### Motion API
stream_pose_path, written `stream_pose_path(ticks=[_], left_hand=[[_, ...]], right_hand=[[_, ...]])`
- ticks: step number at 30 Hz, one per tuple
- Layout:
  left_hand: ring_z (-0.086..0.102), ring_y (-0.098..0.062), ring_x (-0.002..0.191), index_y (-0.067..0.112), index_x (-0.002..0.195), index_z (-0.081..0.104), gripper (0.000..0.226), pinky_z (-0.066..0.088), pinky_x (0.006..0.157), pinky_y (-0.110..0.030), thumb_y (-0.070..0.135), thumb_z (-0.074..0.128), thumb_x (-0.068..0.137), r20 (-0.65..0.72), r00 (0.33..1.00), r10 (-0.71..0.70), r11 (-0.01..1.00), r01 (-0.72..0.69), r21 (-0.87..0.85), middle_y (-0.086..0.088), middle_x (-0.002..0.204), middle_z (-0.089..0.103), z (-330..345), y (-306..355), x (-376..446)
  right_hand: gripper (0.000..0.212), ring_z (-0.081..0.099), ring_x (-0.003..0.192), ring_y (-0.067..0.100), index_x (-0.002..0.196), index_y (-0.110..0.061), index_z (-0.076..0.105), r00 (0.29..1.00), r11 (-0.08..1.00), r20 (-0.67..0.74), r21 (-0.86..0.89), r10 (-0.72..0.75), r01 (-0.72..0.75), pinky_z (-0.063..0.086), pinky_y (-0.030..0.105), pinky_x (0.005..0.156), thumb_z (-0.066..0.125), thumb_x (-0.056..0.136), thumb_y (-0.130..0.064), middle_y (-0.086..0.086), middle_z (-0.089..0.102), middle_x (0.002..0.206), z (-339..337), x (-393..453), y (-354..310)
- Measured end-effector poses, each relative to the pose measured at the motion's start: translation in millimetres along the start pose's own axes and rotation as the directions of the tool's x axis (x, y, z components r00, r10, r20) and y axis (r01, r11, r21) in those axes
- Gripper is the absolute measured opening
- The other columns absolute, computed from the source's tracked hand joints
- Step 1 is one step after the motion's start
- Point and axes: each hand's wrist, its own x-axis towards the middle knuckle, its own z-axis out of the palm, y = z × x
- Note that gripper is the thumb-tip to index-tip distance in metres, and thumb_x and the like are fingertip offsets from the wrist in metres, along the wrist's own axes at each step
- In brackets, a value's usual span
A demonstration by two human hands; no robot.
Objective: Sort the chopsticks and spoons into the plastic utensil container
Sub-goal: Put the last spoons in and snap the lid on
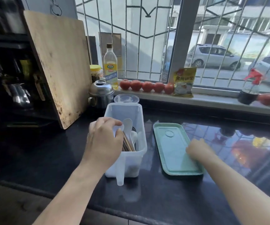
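My left hand point(104, 140) is over the near end of the container point(141, 153), fingers curled and pinching a white spoon point(118, 129) by what looks like its bowl. The container stands on the black bench point(49, 151), its long side running away from me, and already holds brown chopsticks point(127, 144) leaning along the left side and more white spoons point(130, 127) just right of them, one bowl poking above the rim.

As I judge it, the step is settling this spoon among its fellows. To do it well I would carry it across the chopsticks to the spoon side, tip the handle downward, and let go only once it leans with the others, so it does not wedge between the sticks or tip them over. I cannot see any divider inside, so I would keep the groups apart by feel.

My right hand point(196, 151) rests on the green lid point(176, 150) lying flat beside the container; its fingers look bent against the surface, though blur hides whether they grip anything.

Further out, an oil bottle point(110, 65) on the sill carries a yellow and blue label with Chinese characters too soft to read surely. The yellow packet point(185, 82) by the tomatoes point(147, 86) shows "食用" clearly; the rest is unclear. A cutting board point(57, 62) leans at left.
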Motion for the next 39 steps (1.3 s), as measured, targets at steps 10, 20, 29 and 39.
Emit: stream_pose_path(ticks=[10, 20, 29, 39], left_hand=[[0.038, -0.019, 0.126, 0.033, 0.115, 0.07, 0.022, 0.027, 0.097, -0.025, 0.027, 0.056, 0.099, 0.044, 0.999, -0.028, 0.999, 0.029, -0.015, 0.02, 0.113, 0.048, 3, -5, -3], [0.037, -0.004, 0.12, 0.035, 0.122, 0.064, 0.025, 0.028, 0.098, -0.023, 0.028, 0.059, 0.099, 0.126, 0.987, 0.095, 0.987, -0.077, -0.142, 0.02, 0.121, 0.051, 3, 26, 22], [0.066, -0.027, 0.093, 0.028, 0.121, 0.064, 0.05, 0.058, 0.081, -0.045, 0.065, 0.039, 0.1, 0.481, 0.858, -0.181, 0.339, 0.513, -0.788, -0.008, 0.1, 0.069, -74, 33, 102], [0.059, -0.01, 0.123, 0.02, 0.128, 0.063, 0.033, 0.048, 0.104, -0.034, 0.029, 0.052, 0.099, 0.447, 0.888, -0.11, 0.322, 0.457, -0.829, -0.001, 0.137, 0.059, -65, -14, 121]], right_hand=[[0.018, 0.055, 0.086, 0.032, 0.075, -0.01, 0.045, 0.998, 0.94, 0.011, 0.338, 0.054, -0.054, 0.039, 0.032, 0.065, 0.042, 0.092, -0.004, 0.01, 0.053, 0.081, -1, 10, 2], [0.016, 0.057, 0.084, 0.031, 0.096, -0.013, 0.055, 0.801, 0.723, -0.598, 0.567, 0.032, 0.394, 0.041, 0.036, 0.071, 0.05, 0.096, -0.029, 0.008, 0.066, 0.093, -143, -24, -48], [0.015, 0.063, 0.08, 0.016, 0.104, -0.022, 0.059, 0.634, 0.408, -0.703, 0.502, -0.322, 0.763, 0.055, 0.043, 0.075, 0.066, 0.091, -0.021, -0.005, 0.068, 0.09, -189, -65, -126], [0.039, 0.062, 0.108, 0.036, 0.127, -0.011, 0.068, 0.238, 0.411, -0.536, -0.229, -0.81, 0.882, 0.055, 0.05, 0.084, 0.071, 0.089, -0.008, 0.007, 0.068, 0.126, -107, -50, -151]])
